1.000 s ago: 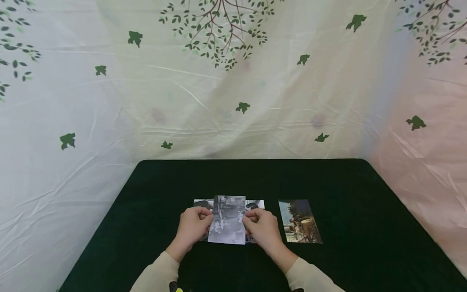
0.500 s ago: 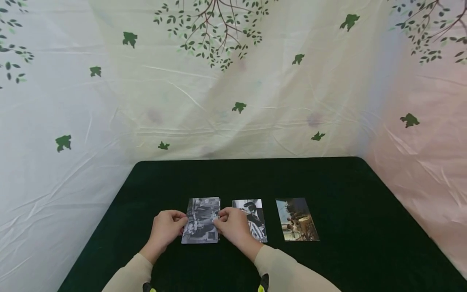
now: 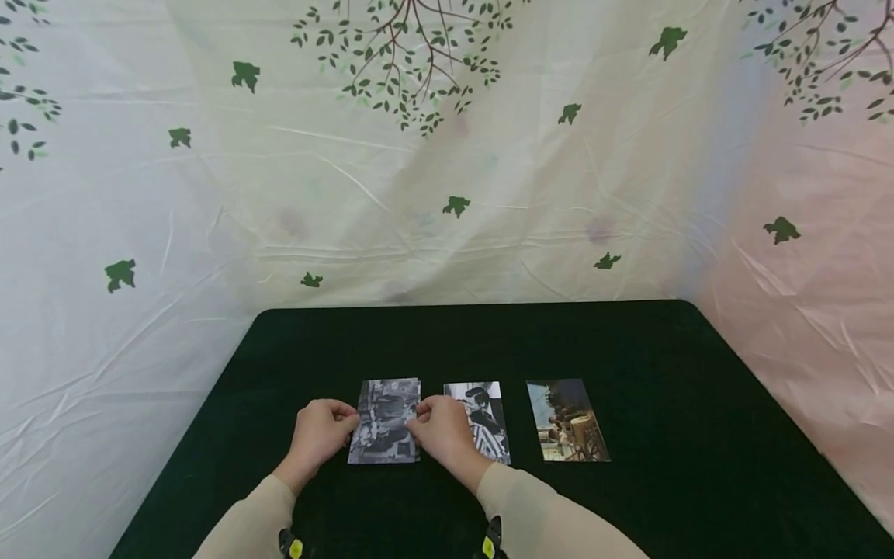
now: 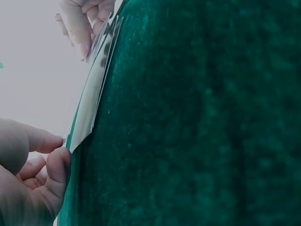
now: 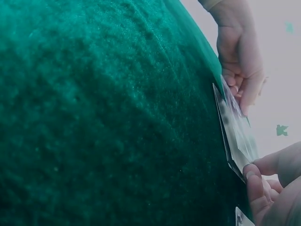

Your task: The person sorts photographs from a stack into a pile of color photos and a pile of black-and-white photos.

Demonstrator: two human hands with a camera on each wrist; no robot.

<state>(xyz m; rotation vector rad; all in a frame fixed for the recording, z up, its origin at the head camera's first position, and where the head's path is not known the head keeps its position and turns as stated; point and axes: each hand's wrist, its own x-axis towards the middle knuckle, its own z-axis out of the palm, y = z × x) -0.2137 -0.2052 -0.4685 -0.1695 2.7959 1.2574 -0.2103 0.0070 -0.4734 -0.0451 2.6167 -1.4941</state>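
A black-and-white photo card (image 3: pixel 381 425) is pinched at its two side edges, with my left hand (image 3: pixel 320 436) on its left and my right hand (image 3: pixel 447 436) on its right. Another card (image 3: pixel 419 382) peeks out along its right edge, mostly hidden underneath. In the left wrist view, thumb and finger of the left hand (image 4: pixel 35 174) grip the held card's near edge, and a narrow gap shows between it and the cards below. From the right wrist, the right hand (image 5: pixel 277 188) pinches the opposite edge.
A black-and-white photo of a person (image 3: pixel 485 423) lies partly behind the right hand. Farther right lies a colour photo (image 3: pixel 569 423). Dark green cloth (image 3: pixel 684 404) covers the table; a pale leaf-patterned curtain (image 3: pixel 391 194) hangs around it.
Both hands have carried the held photo card left, from between two lying cards to over the left one. The middle photo is now more exposed. Little moves in the last half second.
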